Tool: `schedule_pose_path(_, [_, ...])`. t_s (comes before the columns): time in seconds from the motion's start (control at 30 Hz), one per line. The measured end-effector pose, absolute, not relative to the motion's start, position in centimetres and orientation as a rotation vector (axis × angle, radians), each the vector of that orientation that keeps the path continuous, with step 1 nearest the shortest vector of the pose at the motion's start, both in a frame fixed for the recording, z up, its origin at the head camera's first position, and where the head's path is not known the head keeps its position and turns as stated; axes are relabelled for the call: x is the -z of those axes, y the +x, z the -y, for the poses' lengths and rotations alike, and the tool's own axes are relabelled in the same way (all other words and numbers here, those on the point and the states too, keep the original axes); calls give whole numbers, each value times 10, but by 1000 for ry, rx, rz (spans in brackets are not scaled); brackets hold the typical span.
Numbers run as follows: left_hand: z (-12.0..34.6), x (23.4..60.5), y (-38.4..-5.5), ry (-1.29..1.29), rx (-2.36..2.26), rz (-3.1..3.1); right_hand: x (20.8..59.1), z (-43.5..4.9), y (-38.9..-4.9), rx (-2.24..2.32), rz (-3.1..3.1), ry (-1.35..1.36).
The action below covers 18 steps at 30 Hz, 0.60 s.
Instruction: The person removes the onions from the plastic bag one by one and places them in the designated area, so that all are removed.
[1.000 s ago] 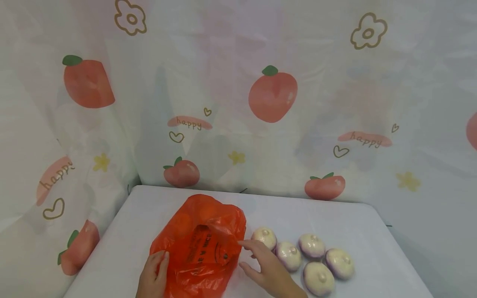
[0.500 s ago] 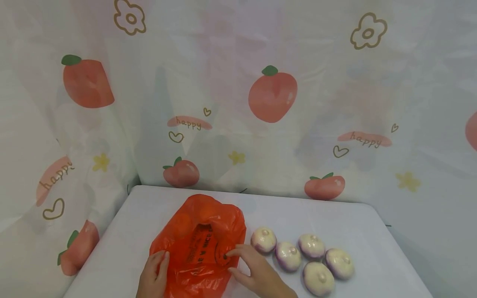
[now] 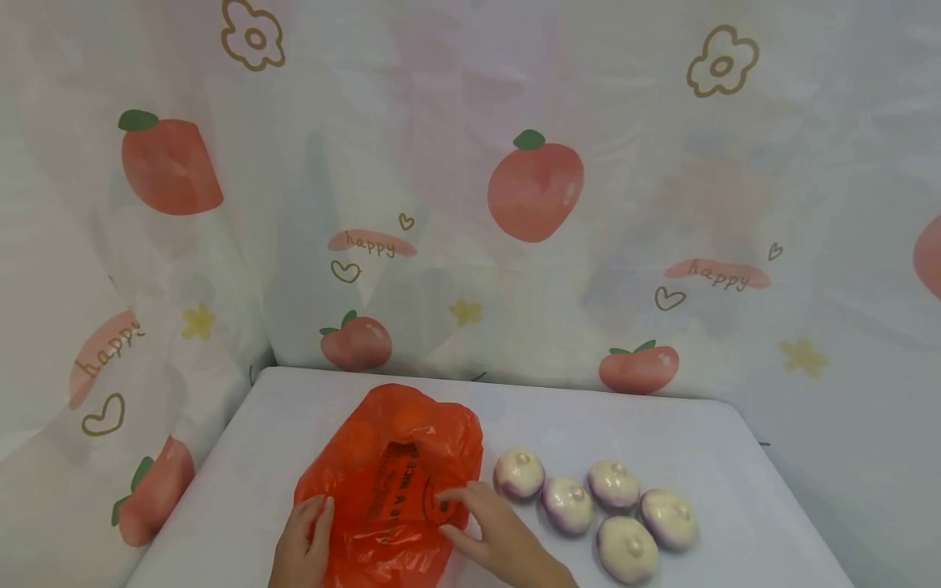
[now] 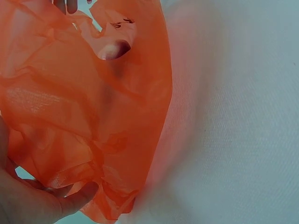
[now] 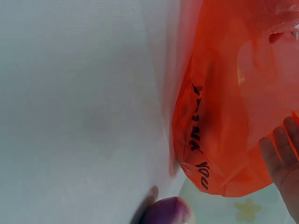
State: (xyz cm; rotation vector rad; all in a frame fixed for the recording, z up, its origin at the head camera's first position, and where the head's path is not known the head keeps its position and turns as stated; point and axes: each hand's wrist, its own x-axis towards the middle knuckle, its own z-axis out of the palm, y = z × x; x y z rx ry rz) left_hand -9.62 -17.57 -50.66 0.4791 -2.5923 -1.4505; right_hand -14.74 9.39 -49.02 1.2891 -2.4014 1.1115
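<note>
A red plastic bag [image 3: 400,506] with black printing lies on the table, and rounded orange shapes show through its far part. My left hand [image 3: 304,543] pinches the bag's left edge; in the left wrist view that hand [image 4: 35,200] has its thumb and fingers about the crumpled film. Over the bag's right side is my right hand [image 3: 500,535], fingers loosely bent. The right wrist view shows this hand [image 5: 287,170] with extended fingers by the bag [image 5: 219,130]. To its right lie several white-and-purple turnips [image 3: 569,505]. One turnip [image 5: 168,212] shows below the bag there.
The white table [image 3: 742,523] has its far edge near a patterned curtain [image 3: 537,310], which also rises along the left side. The turnips sit close together to the right of the bag.
My right hand has moved left from beside the nearest turnip to over the bag's right side. The left hand, bag and turnips have stayed in place.
</note>
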Motion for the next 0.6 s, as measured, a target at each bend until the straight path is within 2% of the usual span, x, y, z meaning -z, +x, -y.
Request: schedule_pose_path(0.6, [173,509,-95,417,1401,2536,494,-90,-145,-1155,2556,1246])
